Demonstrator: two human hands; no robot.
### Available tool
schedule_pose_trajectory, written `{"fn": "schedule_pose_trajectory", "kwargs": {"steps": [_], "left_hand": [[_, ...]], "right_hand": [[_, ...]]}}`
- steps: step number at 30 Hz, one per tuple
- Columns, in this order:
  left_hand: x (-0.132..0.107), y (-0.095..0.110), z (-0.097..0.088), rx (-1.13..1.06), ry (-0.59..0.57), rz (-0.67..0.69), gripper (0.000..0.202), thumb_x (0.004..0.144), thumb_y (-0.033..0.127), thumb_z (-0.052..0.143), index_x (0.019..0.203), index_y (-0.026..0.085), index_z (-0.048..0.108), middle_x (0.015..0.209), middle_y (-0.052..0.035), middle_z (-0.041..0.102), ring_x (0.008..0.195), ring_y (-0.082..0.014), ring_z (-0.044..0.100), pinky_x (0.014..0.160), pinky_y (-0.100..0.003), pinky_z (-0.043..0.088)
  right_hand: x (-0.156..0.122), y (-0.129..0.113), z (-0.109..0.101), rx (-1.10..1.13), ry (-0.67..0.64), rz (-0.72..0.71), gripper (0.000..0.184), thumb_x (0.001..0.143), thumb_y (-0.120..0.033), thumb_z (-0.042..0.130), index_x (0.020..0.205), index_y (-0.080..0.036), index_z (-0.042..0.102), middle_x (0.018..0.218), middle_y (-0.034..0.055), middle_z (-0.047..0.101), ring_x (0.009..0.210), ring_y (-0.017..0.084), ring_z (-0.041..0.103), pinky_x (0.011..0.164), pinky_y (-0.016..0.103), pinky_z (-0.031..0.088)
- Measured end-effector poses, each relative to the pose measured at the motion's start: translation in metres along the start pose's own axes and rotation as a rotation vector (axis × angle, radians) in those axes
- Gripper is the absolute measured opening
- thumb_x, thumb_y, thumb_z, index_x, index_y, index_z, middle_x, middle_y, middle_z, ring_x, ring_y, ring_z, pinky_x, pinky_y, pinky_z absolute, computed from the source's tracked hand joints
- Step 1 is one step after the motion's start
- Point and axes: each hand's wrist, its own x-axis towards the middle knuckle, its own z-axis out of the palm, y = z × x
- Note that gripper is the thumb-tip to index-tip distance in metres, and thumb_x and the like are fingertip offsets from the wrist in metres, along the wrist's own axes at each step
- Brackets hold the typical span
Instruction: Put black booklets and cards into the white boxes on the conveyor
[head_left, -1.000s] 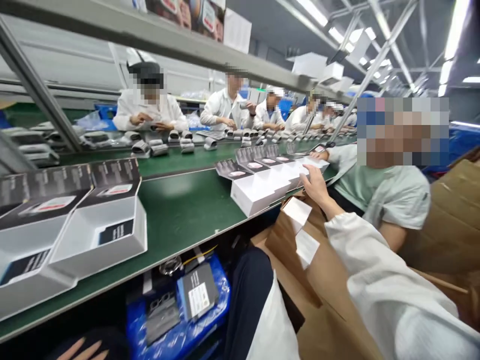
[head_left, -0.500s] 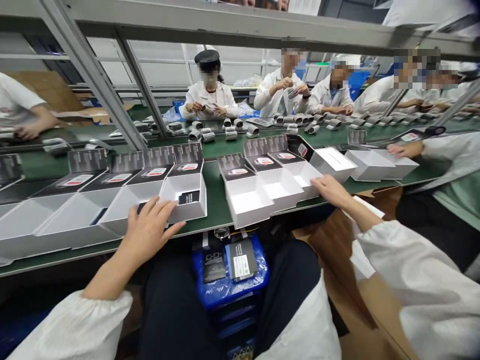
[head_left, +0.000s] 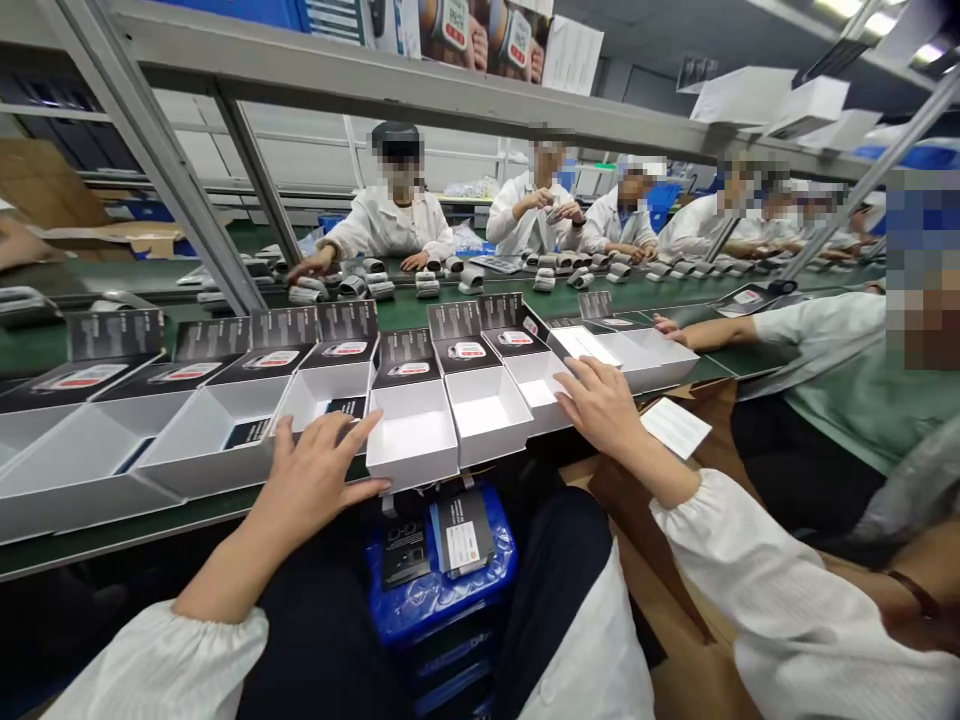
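Note:
A row of open white gift boxes with black printed lids runs along the table edge. My left hand (head_left: 319, 475) has its fingers spread over the front wall of a white box (head_left: 300, 400) that holds a dark booklet (head_left: 346, 408). Its thumb reaches to the corner of a bare-bottomed box (head_left: 412, 435). Fingers extended, my right hand (head_left: 604, 410) rests against the right end of another box (head_left: 536, 385). Between my hands stands one more box (head_left: 489, 410) with nothing inside. I grip nothing visible in either hand.
Below the table a blue stool (head_left: 442, 610) bears dark booklets (head_left: 461, 530). A co-worker's arm (head_left: 720, 330) reaches to boxes (head_left: 652, 360) at right. Several rolled grey cuffs (head_left: 427, 283) lie on the green belt beyond. A metal post (head_left: 187, 200) slants up at left.
The bare-bottomed boxes beside my right hand have shifted left, closing the gap to the booklet boxes. My right hand moved left with them. The view has tilted up and turned right.

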Motion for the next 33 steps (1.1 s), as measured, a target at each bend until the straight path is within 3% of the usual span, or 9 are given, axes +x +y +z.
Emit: {"fn": "schedule_pose_trajectory", "kwargs": {"steps": [5, 8, 11, 14, 19, 22, 25, 29, 33], "left_hand": [[0.018, -0.002, 0.004, -0.045, -0.043, 0.018, 0.045, 0.088, 0.045, 0.05, 0.128, 0.026, 0.058, 0.115, -0.0147, 0.063, 0.106, -0.0366, 0.06, 0.095, -0.057, 0.041], [0.022, -0.002, 0.002, -0.048, -0.078, -0.022, 0.035, 0.086, 0.042, 0.05, 0.112, 0.025, 0.065, 0.109, -0.0134, 0.063, 0.1, -0.0361, 0.061, 0.086, -0.052, 0.045], [0.026, 0.003, 0.001, -0.058, -0.08, -0.047, 0.03, 0.085, 0.041, 0.051, 0.104, 0.024, 0.065, 0.107, -0.0128, 0.064, 0.098, -0.0365, 0.061, 0.082, -0.05, 0.045], [0.027, 0.006, 0.002, -0.042, -0.054, -0.032, 0.03, 0.086, 0.041, 0.048, 0.104, 0.024, 0.064, 0.105, -0.0133, 0.064, 0.095, -0.0367, 0.062, 0.077, -0.048, 0.045], [0.029, -0.002, 0.006, -0.007, -0.052, 0.017, 0.034, 0.09, 0.044, 0.041, 0.107, 0.024, 0.063, 0.101, -0.0134, 0.065, 0.087, -0.0338, 0.063, 0.07, -0.044, 0.043], [0.032, -0.007, 0.007, -0.027, -0.081, 0.033, 0.034, 0.091, 0.045, 0.042, 0.105, 0.024, 0.064, 0.097, -0.0135, 0.065, 0.083, -0.0318, 0.063, 0.068, -0.042, 0.043], [0.035, -0.006, 0.004, -0.02, -0.132, 0.016, 0.033, 0.09, 0.045, 0.043, 0.102, 0.022, 0.064, 0.096, -0.0144, 0.065, 0.084, -0.0325, 0.063, 0.068, -0.041, 0.044], [0.037, 0.003, 0.0, 0.021, -0.229, -0.027, 0.03, 0.09, 0.042, 0.049, 0.105, 0.021, 0.064, 0.097, -0.0132, 0.065, 0.092, -0.0327, 0.063, 0.075, -0.041, 0.047], [0.035, 0.017, -0.006, 0.031, -0.275, -0.095, 0.038, 0.091, 0.039, 0.054, 0.123, 0.019, 0.057, 0.102, -0.0134, 0.066, 0.099, -0.0328, 0.062, 0.082, -0.041, 0.047]], "right_hand": [[0.017, 0.052, -0.004, -0.094, -0.198, -0.056, 0.049, 0.085, -0.001, 0.045, 0.123, -0.026, 0.062, 0.149, 0.011, 0.046, 0.132, 0.037, 0.045, 0.104, 0.064, 0.034], [0.018, 0.097, -0.009, -0.106, -0.299, -0.009, 0.03, 0.086, -0.008, 0.052, 0.108, -0.023, 0.066, 0.138, 0.0136, 0.055, 0.117, 0.032, 0.056, 0.087, 0.043, 0.05], [0.015, 0.134, -0.013, 0.023, -0.346, 0.117, 0.009, 0.084, -0.023, 0.062, 0.091, -0.021, 0.066, 0.104, 0.0096, 0.069, 0.092, 0.025, 0.065, 0.076, 0.033, 0.049], [0.009, 0.15, -0.006, 0.225, -0.41, 0.251, 0.018, 0.081, -0.038, 0.066, 0.083, -0.021, 0.064, 0.077, 0.0028, 0.068, 0.074, 0.021, 0.063, 0.068, 0.03, 0.047], [-0.01, 0.138, 0.014, 0.475, -0.56, 0.208, 0.029, 0.08, -0.048, 0.065, 0.086, -0.019, 0.064, 0.081, 0.0024, 0.068, 0.078, 0.022, 0.064, 0.073, 0.03, 0.049], [-0.019, 0.122, 0.009, 0.329, -0.456, 0.187, 0.041, 0.08, -0.049, 0.07, 0.108, -0.019, 0.065, 0.113, 0.012, 0.066, 0.1, 0.029, 0.064, 0.088, 0.04, 0.049], [-0.022, 0.095, 0.001, 0.099, -0.254, 0.11, 0.07, 0.078, -0.055, 0.075, 0.135, -0.021, 0.053, 0.147, 0.0207, 0.043, 0.128, 0.041, 0.047, 0.101, 0.056, 0.04], [-0.019, 0.045, 0.007, 0.169, -0.265, -0.087, 0.067, 0.091, -0.056, 0.062, 0.147, -0.026, 0.041, 0.153, 0.018, 0.037, 0.134, 0.04, 0.042, 0.107, 0.06, 0.034], [-0.023, 0.007, 0.016, 0.178, -0.162, -0.043, 0.068, 0.089, -0.053, 0.065, 0.146, -0.023, 0.044, 0.156, 0.0182, 0.034, 0.139, 0.046, 0.03, 0.109, 0.069, 0.024]]}}
